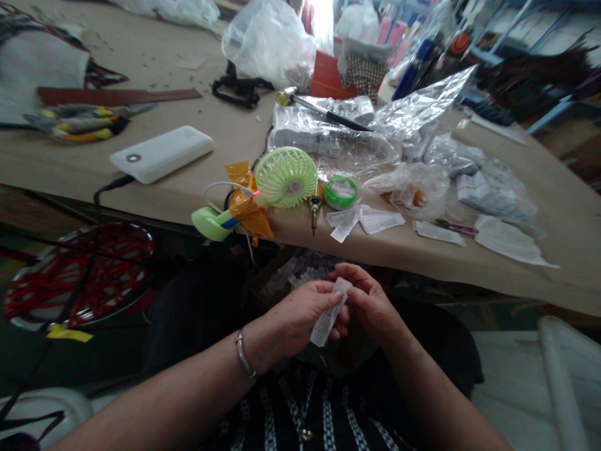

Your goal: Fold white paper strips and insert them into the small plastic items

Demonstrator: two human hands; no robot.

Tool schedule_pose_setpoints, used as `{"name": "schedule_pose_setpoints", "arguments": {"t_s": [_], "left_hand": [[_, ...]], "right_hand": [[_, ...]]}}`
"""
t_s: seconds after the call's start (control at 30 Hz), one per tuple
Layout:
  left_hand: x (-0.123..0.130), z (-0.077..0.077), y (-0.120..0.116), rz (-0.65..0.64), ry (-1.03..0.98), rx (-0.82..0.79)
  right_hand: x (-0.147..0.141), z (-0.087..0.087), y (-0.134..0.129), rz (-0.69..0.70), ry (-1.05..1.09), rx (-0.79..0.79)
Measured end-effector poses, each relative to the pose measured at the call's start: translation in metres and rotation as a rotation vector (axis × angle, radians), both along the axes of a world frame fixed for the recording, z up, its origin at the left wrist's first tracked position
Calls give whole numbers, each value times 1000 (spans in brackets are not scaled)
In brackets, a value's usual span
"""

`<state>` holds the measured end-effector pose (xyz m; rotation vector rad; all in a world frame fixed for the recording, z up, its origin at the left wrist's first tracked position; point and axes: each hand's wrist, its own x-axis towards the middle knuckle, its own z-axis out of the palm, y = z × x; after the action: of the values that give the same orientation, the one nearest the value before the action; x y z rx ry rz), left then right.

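Observation:
A narrow white printed label (pixel 327 322) slants between my hands, low in front of my body. My left hand (pixel 300 316) holds it with the thumb on top and the fingers curled beneath. My right hand (pixel 370 302) closes on its upper end, thumb and fingers pressed together there. Just past my hands, below the table edge, lies a box of many small white slips (pixel 300 270). On the table's front edge are a fan of loose printed labels (pixel 378 220), a round green tub (pixel 340 191) with whitish contents, and a pointed metal-tipped tool (pixel 315 213).
A light green fan (pixel 286 178) with orange tape stands at the table edge. Left of it lie a white power bank (pixel 162 153) with a cable and some pliers (pixel 84 122). A hammer (pixel 323 111) rests on plastic-wrapped bundles. Small pink-handled scissors (pixel 457 227) lie at right.

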<state>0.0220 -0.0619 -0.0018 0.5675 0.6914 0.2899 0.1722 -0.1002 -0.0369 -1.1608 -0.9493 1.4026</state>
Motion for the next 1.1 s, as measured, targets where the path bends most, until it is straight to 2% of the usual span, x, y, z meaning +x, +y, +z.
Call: {"name": "schedule_pose_setpoints", "arguments": {"t_s": [0.07,0.13,0.3,0.47,0.6,0.67,0.77,0.83,0.9,1.0,1.1], "left_hand": [[-2,0,-1,-48,-25,17],[-4,0,-3,-79,-32,35],[-4,0,-6,-94,-15,58],[-2,0,-5,-97,16,73],[-4,-2,-4,-57,4,60],[-6,-3,-3,-21,-14,51],[-8,-4,-1,31,-11,61],[-8,-4,1,52,3,69],[-8,-5,2,61,9,73],[-9,-7,2,75,8,78],[-11,-9,3,95,5,90]], "right_hand": [[6,-1,0,176,89,-31],[9,-1,1,292,154,-43],[7,-1,1,345,251,-28],[2,-3,3,315,191,-14],[1,-1,1,212,-9,53],[0,4,-1,100,-202,141],[-2,14,-6,-40,-620,324],[-4,19,-9,-50,-857,419],[-6,20,-10,-25,-974,472],[-10,17,-9,-31,-981,473],[-15,15,-4,-98,-798,349]]}}
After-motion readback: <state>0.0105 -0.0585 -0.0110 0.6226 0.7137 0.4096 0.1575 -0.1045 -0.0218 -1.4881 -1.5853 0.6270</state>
